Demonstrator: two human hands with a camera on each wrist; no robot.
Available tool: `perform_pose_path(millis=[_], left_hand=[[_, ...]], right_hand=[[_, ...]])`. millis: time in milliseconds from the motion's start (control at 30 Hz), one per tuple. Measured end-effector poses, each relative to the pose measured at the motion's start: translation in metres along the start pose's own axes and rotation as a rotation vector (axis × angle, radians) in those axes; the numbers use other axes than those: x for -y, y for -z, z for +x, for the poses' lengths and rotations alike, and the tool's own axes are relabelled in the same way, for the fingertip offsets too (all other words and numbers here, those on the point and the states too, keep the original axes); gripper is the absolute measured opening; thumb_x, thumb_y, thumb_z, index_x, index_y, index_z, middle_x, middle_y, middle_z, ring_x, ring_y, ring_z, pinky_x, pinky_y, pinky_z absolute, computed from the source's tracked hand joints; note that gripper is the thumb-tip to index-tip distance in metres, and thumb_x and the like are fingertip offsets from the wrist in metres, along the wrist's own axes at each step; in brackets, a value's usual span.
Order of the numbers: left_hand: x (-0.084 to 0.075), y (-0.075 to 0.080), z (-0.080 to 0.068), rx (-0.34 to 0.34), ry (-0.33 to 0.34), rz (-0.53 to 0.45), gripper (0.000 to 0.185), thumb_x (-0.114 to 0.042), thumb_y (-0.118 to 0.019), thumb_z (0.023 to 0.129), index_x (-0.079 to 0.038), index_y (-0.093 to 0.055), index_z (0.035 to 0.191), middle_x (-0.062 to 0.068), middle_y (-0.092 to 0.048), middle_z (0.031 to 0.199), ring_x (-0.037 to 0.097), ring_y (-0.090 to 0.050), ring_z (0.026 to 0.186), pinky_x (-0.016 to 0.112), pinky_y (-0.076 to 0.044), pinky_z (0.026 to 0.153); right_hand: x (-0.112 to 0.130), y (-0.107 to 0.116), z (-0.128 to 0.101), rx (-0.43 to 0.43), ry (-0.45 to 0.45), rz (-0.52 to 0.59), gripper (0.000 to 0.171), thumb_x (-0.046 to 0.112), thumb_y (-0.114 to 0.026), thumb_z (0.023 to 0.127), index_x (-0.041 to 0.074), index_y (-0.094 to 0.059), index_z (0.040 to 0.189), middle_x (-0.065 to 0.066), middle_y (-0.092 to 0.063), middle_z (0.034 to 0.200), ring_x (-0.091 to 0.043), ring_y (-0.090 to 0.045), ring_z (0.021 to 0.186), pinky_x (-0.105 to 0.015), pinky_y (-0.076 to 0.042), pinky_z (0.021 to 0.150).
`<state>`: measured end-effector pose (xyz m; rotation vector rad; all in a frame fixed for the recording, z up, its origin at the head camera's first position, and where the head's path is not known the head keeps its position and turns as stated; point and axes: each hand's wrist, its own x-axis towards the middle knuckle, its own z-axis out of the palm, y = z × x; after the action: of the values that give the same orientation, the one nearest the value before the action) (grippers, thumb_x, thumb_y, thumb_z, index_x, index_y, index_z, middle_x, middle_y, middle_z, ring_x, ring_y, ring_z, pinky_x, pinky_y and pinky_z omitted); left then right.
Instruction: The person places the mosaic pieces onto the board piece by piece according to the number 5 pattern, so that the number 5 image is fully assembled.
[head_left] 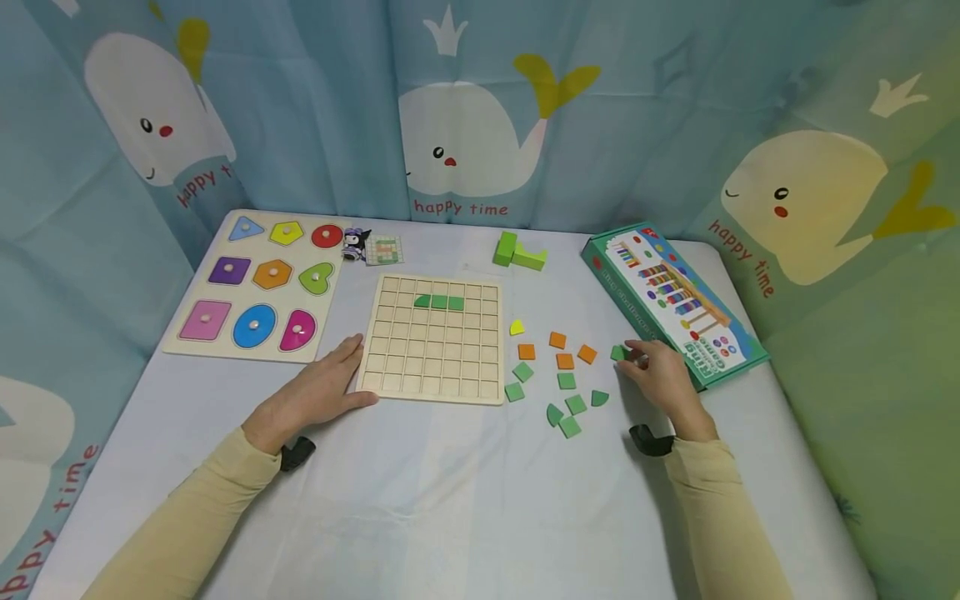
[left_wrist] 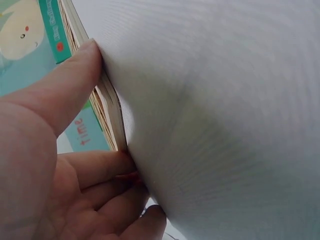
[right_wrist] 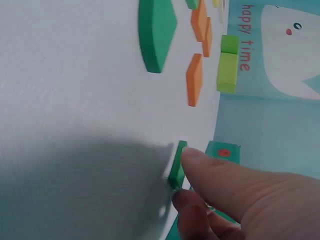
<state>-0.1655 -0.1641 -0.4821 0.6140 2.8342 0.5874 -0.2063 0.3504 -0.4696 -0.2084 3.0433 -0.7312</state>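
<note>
left hand (head_left: 318,393) rests flat on the desk (head_left: 420,500), fingers relaxed and spread against the lower left corner of the wooden grid board (head_left: 431,337); in the left wrist view thumb and fingers touch the board's edge. right hand (head_left: 660,375) pinches a small green tile (head_left: 618,352) between thumb and fingertips, tile tipped up on edge on the desk just beside the green abacus box (head_left: 675,300). three green pieces (head_left: 439,302) sit in a row in the board's upper rows. loose orange tiles (head_left: 558,350), green tiles (head_left: 566,400) and one yellow piece (head_left: 516,327) lie between board and right hand. lime blocks (head_left: 517,250) near the desk's back edge. shape puzzle board (head_left: 258,287) at far left, small figure (head_left: 354,243) next to it.
</note>
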Motion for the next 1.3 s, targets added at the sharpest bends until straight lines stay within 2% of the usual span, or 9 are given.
perform_pose_path(millis=[233,367,600,833,1100,1300], left_hand=[[0.001,0.000,0.003,0.010,0.001,0.007,0.090,-0.037,-0.076,0.086,0.011,-0.030,0.147,0.029,-0.025,0.153,0.042,-0.025,0.140,0.049,-0.028,0.110],[0.001,0.001,0.004,0.011,0.001,0.013,0.090,-0.037,-0.076,0.086,0.011,-0.031,0.147,0.029,-0.025,0.153,0.042,-0.026,0.140,0.050,-0.029,0.110],[0.002,0.000,0.004,-0.002,0.005,0.011,0.091,-0.037,-0.077,0.085,0.011,-0.031,0.147,0.028,-0.025,0.153,0.042,-0.026,0.140,0.050,-0.030,0.109],[0.002,0.001,0.004,0.007,0.013,0.006,0.090,-0.037,-0.076,0.085,0.011,-0.031,0.147,0.028,-0.024,0.154,0.042,-0.025,0.140,0.050,-0.029,0.110],[0.002,0.000,0.004,0.014,0.024,0.012,0.090,-0.037,-0.076,0.086,0.010,-0.031,0.147,0.028,-0.024,0.154,0.042,-0.025,0.140,0.050,-0.029,0.110],[0.001,0.000,0.002,0.026,0.031,0.000,0.090,-0.037,-0.075,0.087,0.011,-0.029,0.147,0.028,-0.023,0.154,0.041,-0.023,0.141,0.049,-0.027,0.111]], right_hand=[[0.004,-0.005,0.004,-0.047,0.008,-0.052,0.028,0.009,-0.073,0.088,-0.009,-0.067,0.108,-0.017,-0.059,0.089,-0.028,-0.052,0.078,-0.039,-0.041,0.063],[0.013,-0.006,0.011,-0.031,0.008,-0.016,0.028,0.012,-0.072,0.091,-0.009,-0.066,0.110,-0.020,-0.061,0.096,-0.029,-0.055,0.080,-0.038,-0.045,0.063],[0.048,-0.014,0.036,-0.036,0.048,0.093,0.028,0.014,-0.070,0.092,-0.006,-0.067,0.113,-0.019,-0.065,0.106,-0.026,-0.061,0.077,-0.031,-0.047,0.058],[0.089,-0.035,0.067,-0.010,0.114,0.149,0.029,0.014,-0.071,0.092,-0.002,-0.068,0.116,-0.015,-0.064,0.105,-0.024,-0.060,0.070,-0.032,-0.049,0.055],[0.130,-0.063,0.097,0.076,0.182,0.128,0.028,0.016,-0.072,0.091,-0.001,-0.069,0.114,-0.014,-0.063,0.109,-0.024,-0.060,0.084,-0.034,-0.052,0.065],[0.148,-0.076,0.112,0.126,0.220,0.092,0.030,0.017,-0.071,0.092,0.000,-0.069,0.116,-0.013,-0.064,0.108,-0.026,-0.061,0.089,-0.036,-0.052,0.073]])
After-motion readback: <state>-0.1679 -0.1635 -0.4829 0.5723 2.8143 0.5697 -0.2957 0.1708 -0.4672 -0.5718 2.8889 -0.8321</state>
